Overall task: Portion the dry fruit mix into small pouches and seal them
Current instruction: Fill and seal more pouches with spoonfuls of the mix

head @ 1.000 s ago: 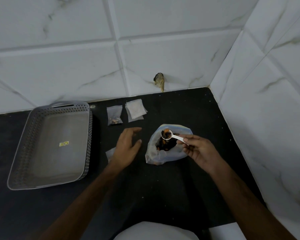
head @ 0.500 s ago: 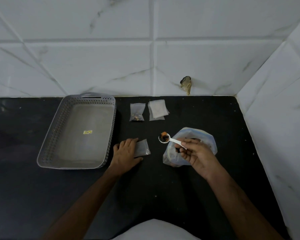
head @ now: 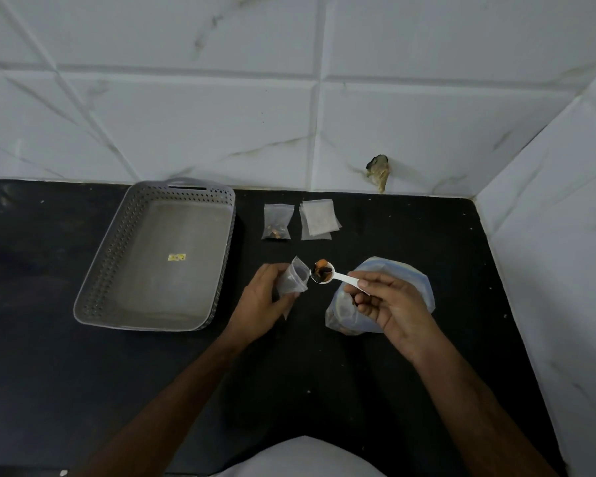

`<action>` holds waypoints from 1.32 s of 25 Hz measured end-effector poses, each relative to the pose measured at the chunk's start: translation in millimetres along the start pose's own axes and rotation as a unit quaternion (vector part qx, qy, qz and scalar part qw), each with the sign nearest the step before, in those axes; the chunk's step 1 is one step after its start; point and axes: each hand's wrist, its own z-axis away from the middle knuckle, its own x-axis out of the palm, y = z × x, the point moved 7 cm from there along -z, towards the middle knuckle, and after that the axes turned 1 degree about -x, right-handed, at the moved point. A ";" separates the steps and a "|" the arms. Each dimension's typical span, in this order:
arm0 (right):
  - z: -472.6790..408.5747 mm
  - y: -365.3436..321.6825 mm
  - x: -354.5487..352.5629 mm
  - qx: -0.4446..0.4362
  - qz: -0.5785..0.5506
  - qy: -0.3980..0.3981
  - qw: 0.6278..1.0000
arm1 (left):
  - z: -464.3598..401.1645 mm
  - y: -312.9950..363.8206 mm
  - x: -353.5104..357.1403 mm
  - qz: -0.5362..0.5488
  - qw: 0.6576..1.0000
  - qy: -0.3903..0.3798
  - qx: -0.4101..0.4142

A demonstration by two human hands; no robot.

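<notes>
My left hand [head: 262, 301] holds a small clear pouch [head: 294, 278] upright above the black counter, its mouth open toward the right. My right hand [head: 389, 304] grips a white plastic spoon [head: 338, 276] whose bowl carries dark and orange dry fruit, right beside the pouch mouth. Behind my right hand lies the big clear bag of dry fruit mix [head: 410, 280], partly hidden by the hand. Farther back, a filled small pouch [head: 277, 222] lies flat next to a little stack of empty pouches [head: 319, 218].
A grey perforated plastic basket [head: 221, 201] sits to the left on the black counter [head: 83, 373], with only a small yellow sticker inside. White marble-look tiled walls close in behind and on the right. A chipped hole [head: 377, 168] marks the back wall.
My left hand has lifted the empty pouch off the counter and opened it. My right hand has carried the loaded spoon left, from over the big bag to the pouch mouth.
</notes>
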 end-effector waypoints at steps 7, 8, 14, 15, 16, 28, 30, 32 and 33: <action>4.6 -19.1 8.6 -0.077 0.086 0.015 0.993 | 1.6 37.3 2.7 0.046 0.998 0.016 0.041; 4.6 -20.2 7.6 -0.083 0.094 0.019 0.992 | 1.9 40.2 2.8 0.052 0.997 0.019 0.048; 9.7 -30.6 10.1 -0.142 0.196 0.029 0.970 | 3.0 44.5 4.2 0.076 0.996 0.024 0.048; 12.0 -33.5 12.2 -0.164 0.229 0.032 0.959 | 3.9 44.8 4.0 0.082 0.995 0.027 0.047; 14.2 -36.2 15.0 -0.187 0.264 0.036 0.946 | 4.7 45.7 3.9 0.088 0.995 0.031 0.045; 50.1 -40.5 79.0 -0.432 0.720 -0.039 0.542 | 3.8 68.2 -1.7 0.211 0.971 0.094 0.055; 51.0 -37.6 69.7 -0.468 0.689 -0.022 0.554 | 4.7 70.1 -3.3 0.206 0.972 0.102 0.058; 51.7 -37.1 62.2 -0.499 0.661 -0.010 0.561 | 5.7 69.4 -4.0 0.204 0.972 0.103 0.061; 55.3 -37.6 63.8 -0.514 0.665 -0.016 0.541 | 5.9 68.8 -3.9 0.206 0.971 0.102 0.063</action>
